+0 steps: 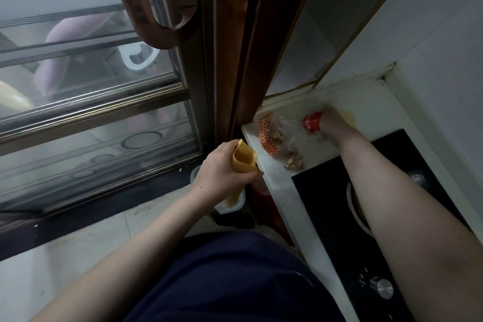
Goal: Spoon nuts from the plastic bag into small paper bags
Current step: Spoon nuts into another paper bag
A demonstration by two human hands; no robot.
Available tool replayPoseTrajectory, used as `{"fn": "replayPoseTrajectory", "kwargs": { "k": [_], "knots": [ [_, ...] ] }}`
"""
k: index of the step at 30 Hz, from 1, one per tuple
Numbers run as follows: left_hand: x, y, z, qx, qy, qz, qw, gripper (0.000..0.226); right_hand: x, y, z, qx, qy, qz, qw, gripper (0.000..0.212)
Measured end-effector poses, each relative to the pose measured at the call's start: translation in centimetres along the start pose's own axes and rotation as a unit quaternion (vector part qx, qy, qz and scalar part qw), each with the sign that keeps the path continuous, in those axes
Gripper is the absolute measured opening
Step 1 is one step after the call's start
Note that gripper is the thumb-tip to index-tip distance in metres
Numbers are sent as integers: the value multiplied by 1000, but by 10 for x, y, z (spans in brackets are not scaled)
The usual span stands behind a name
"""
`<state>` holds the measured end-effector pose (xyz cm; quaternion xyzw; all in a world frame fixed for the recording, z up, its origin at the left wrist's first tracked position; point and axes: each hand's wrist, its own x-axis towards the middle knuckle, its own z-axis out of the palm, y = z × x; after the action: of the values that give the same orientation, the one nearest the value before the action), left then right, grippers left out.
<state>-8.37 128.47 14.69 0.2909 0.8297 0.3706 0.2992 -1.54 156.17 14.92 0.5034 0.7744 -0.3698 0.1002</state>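
The small paper bag [243,161] sits in the left hand [222,172], off the counter's [277,180] left edge and just beside it. The fingers curl round the bag's middle, so its mouth stands open above the fist and its lower end pokes out below, over a white container [232,205] on the floor. The bag is smooth tan paper, bent into a loose tube.

The plastic bag [282,136] lies at the counter's far left corner — clear, crinkled film with an orange-and-white patterned edge, pale nuts [294,161] heaped inside at its near end. The right hand [332,123] reaches into the bag's far end, blurred; something red [312,121] shows at its fingers, but whether it is the spoon, or how the fingers close on it, cannot be told.

The right forearm stretches long across a glossy black cooktop [337,206] set in the speckled white counter — a metal knob [383,289] shines near its near edge. The left arm is bent, wrist level.
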Motion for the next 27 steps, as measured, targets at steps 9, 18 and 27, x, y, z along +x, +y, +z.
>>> {"fn": "replayPoseTrajectory", "kwargs": {
  "k": [9,18,27],
  "knots": [
    [7,5,8,-9,-21,14,1000,76,-1,2,-8,153,52,93,982,17],
    [11,9,10,-5,-39,15,999,80,-11,-1,-33,174,115,87,974,21],
    [17,7,13,-9,-32,17,999,75,-33,5,-43,339,123,95,928,18]
  ]
}}
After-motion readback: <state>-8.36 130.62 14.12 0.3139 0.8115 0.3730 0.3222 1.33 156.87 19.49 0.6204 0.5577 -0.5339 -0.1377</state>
